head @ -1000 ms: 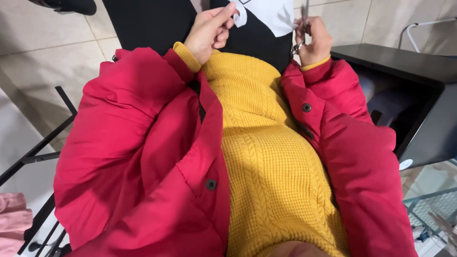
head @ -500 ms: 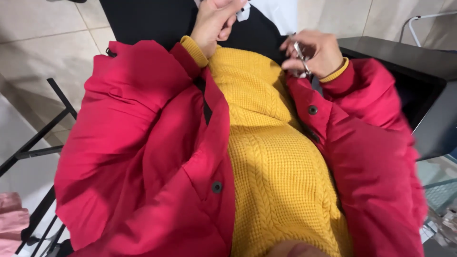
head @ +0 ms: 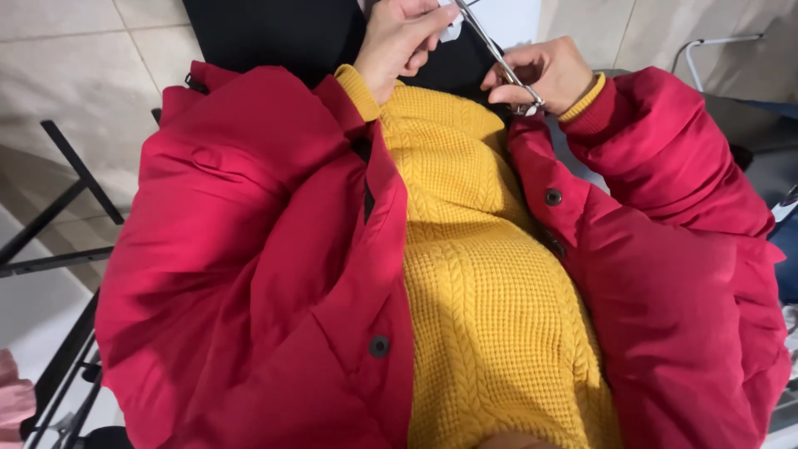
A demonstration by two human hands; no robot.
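At the top of the head view my left hand (head: 399,41) pinches a small white piece of fabric (head: 451,27) against a black cloth (head: 274,33). My right hand (head: 544,71) is closed on the handles of metal scissors (head: 497,54), whose blades point up and left toward the white piece. Both hands sit close together above my chest. My red puffer jacket (head: 249,249) hangs open over a yellow knit sweater (head: 490,283). The top edge of the frame cuts off the scissor tips and most of the white piece.
A beige tiled floor (head: 75,66) lies on the left, crossed by a black metal frame (head: 66,183). A white metal rack leg (head: 706,46) stands at the upper right. A pink cloth (head: 12,399) shows at the lower left corner.
The view has tilted down and shifted. My right hand has come left, bringing the scissors from beside my sleeve up to the white piece that my left hand pinches.
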